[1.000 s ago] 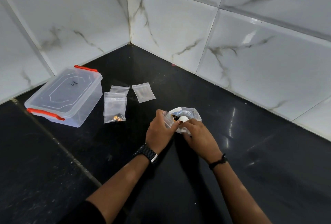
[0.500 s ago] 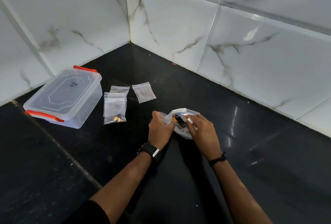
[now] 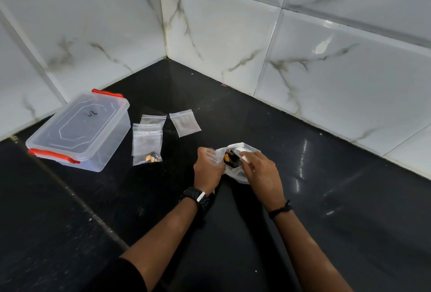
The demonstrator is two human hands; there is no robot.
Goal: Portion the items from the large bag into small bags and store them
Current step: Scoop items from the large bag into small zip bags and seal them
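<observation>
The large clear bag (image 3: 235,171) lies on the black counter (image 3: 326,221), mouth open, with orange and black small items (image 3: 229,157) inside. My left hand (image 3: 207,170) grips a small clear bag (image 3: 213,155) by the large bag's left rim. My right hand (image 3: 261,174) pinches the large bag's right rim at its white strip. Left of them lies a small zip bag holding orange pieces (image 3: 147,144), with two flat small bags (image 3: 185,122) behind it. A lidded clear box with red clips (image 3: 79,130) stands at the far left.
White marble wall tiles (image 3: 233,35) meet in a corner behind the counter. A seam (image 3: 81,203) runs diagonally across the counter at the left.
My right hand has slid from the middle of the bag mouth to its right rim, spreading the mouth wider. The left hand stays in place.
</observation>
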